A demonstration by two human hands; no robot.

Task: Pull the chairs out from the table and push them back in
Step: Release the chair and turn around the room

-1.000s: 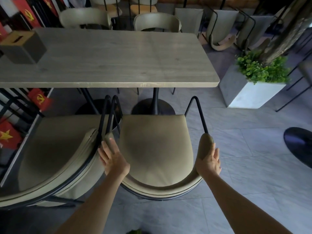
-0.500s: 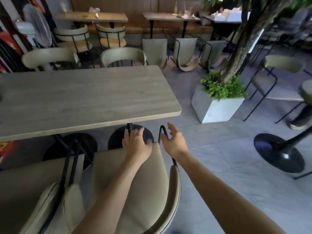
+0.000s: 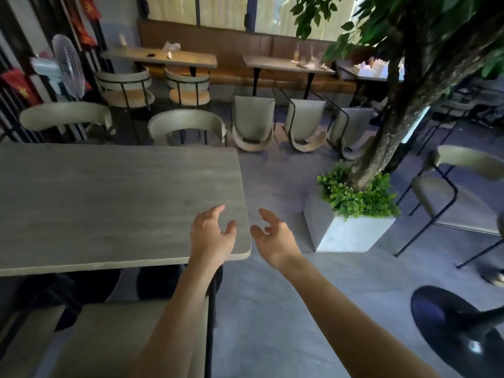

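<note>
A grey wooden table [image 3: 109, 203] fills the left half of the view. Below its near edge stands a beige padded chair [image 3: 114, 336] with a black metal frame; only its seat shows, and a second seat's corner [image 3: 19, 347] lies at the far left. My left hand [image 3: 211, 236] hovers over the table's near right corner, fingers loosely spread, holding nothing. Just off that corner, my right hand [image 3: 272, 238] hangs in the air, relaxed and empty. Two more beige chairs [image 3: 188, 126] are tucked in at the table's far side.
A white planter [image 3: 346, 236] with a tree stands right of the table. A black table base [image 3: 458, 334] sits at the lower right, a chair [image 3: 458, 192] beyond it. Several chairs lie tipped over [image 3: 253, 124] on the floor behind. A fan [image 3: 68, 66] stands at the far left.
Both hands let go of the near chair's backrest and rose to the table's right corner. The view lifted from the chair seat toward the room.
</note>
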